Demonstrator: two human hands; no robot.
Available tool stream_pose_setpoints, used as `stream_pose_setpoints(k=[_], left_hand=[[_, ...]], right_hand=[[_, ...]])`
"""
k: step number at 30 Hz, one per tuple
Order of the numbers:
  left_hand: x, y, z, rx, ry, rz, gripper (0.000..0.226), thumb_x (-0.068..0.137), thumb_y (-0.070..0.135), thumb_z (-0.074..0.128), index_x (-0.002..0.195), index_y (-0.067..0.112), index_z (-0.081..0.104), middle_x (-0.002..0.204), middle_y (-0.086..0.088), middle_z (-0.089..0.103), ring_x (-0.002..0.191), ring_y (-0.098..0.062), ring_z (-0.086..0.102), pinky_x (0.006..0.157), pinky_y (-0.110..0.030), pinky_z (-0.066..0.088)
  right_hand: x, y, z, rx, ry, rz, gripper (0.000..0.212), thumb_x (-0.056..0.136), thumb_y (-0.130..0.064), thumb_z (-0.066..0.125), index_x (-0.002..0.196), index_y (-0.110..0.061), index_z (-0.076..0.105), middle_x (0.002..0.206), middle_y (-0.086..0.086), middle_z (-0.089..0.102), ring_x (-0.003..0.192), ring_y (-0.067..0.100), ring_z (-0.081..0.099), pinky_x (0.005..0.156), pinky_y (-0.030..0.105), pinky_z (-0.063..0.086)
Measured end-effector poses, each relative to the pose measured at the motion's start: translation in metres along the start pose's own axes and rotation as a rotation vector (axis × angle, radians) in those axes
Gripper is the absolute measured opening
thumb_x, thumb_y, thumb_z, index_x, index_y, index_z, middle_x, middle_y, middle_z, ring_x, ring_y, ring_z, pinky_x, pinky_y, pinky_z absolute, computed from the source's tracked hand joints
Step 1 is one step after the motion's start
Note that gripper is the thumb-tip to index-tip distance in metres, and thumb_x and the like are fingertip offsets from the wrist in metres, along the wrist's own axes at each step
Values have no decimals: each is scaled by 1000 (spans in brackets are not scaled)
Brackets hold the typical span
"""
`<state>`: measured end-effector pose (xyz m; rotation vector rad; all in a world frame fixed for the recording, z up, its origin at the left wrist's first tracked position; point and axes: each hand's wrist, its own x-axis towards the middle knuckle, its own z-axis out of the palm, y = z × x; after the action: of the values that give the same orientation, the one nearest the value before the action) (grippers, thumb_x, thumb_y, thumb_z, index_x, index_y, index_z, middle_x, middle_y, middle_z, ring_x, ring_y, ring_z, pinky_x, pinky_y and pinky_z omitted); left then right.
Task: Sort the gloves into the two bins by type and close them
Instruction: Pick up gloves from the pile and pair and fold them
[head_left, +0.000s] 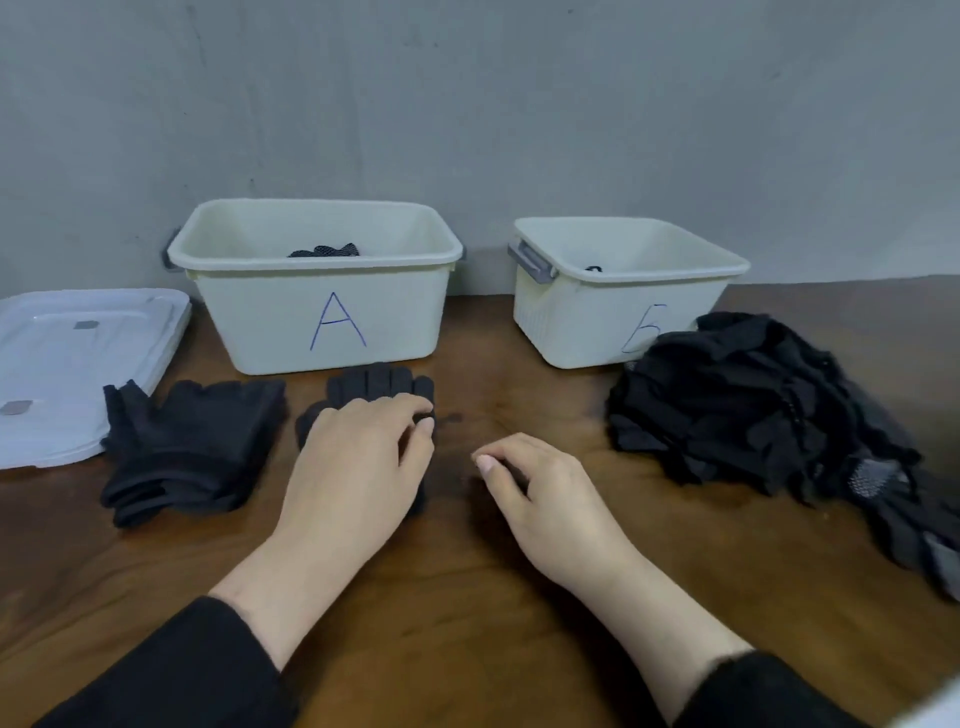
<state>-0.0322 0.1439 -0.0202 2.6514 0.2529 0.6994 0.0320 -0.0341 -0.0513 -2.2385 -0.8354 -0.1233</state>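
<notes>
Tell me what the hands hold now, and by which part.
The left hand pinches the flat glove at its right edge, near the fingers. The right hand holds nothing.

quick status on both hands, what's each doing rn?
Left hand: resting on the flat black glove in front of bin A, fingers curled onto it.
Right hand: loosely curled, holding nothing, above the table.
</notes>
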Motion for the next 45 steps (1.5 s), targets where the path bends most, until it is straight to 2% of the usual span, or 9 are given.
stream_pose_setpoints(k=[5, 8, 13, 16, 21, 25, 35, 38, 45], left_hand=[[-14, 61, 38, -168, -159, 131, 31, 102, 44, 42, 126, 36, 60, 119, 21, 62, 102, 3, 54, 80, -12, 37], [-19, 96, 67, -204, -271, 203, 34, 103, 44, 40, 132, 36, 56, 128, 21, 58, 111, -1, 55, 87, -17, 42], [-19, 147, 101, -271, -354, 287, 32, 104, 41, 39, 129, 33, 58, 125, 18, 59, 109, -4, 56, 88, -24, 48], [-20, 169, 111, -308, -407, 324, 32, 104, 42, 39, 130, 34, 57, 124, 19, 60, 108, -4, 56, 86, -25, 50], [-21, 168, 114, -320, -476, 345, 35, 104, 44, 40, 136, 38, 51, 128, 22, 56, 111, -3, 53, 88, -23, 48], [-21, 164, 111, -330, -496, 352, 35, 103, 44, 42, 136, 38, 52, 129, 23, 55, 115, -2, 51, 91, -22, 46], [-20, 159, 111, -364, -512, 361, 36, 103, 43, 45, 138, 37, 52, 127, 23, 55, 119, -1, 50, 93, -20, 43], [-20, 158, 110, -370, -516, 365, 36, 103, 44, 44, 137, 38, 52, 128, 23, 55, 118, 0, 50, 94, -20, 44], [-19, 157, 109, -376, -520, 376, 36, 103, 43, 44, 137, 37, 52, 126, 23, 55, 117, 0, 51, 96, -22, 46]], right_hand=[[-29, 27, -51, -52, 227, 27, 21, 104, -29, 53, 102, -19, 72, 87, -20, 62, 84, 1, 59, 74, 15, 46], [-52, 53, -90, -120, 367, 55, 19, 102, -26, 58, 101, -15, 73, 88, -12, 67, 85, 7, 64, 75, 25, 53], [-82, 95, -160, -250, 508, 175, 13, 101, -22, 60, 105, -21, 72, 93, -18, 66, 92, -2, 62, 78, 15, 49], [-96, 119, -203, -333, 530, 337, 17, 103, -27, 56, 112, -23, 69, 102, -13, 65, 93, 3, 60, 81, 20, 49], [-114, 165, -251, -592, 307, 634, 28, 106, -20, 45, 126, -15, 64, 124, 4, 60, 95, 18, 55, 82, 25, 39], [-120, 185, -268, -585, 122, 781, 41, 106, -28, 48, 144, -14, 51, 141, 11, 56, 123, 32, 57, 96, 35, 46], [-97, 211, -289, -589, -116, 917, 50, 101, -12, 57, 149, -7, 45, 143, 14, 56, 128, 33, 54, 103, 37, 43], [-93, 216, -295, -585, -161, 919, 46, 97, -16, 63, 142, -10, 53, 135, 11, 61, 117, 32, 59, 99, 38, 47], [-96, 219, -299, -544, -118, 879, 2, 91, -15, 66, 93, -16, 66, 93, 6, 65, 80, 23, 57, 69, 32, 43]])
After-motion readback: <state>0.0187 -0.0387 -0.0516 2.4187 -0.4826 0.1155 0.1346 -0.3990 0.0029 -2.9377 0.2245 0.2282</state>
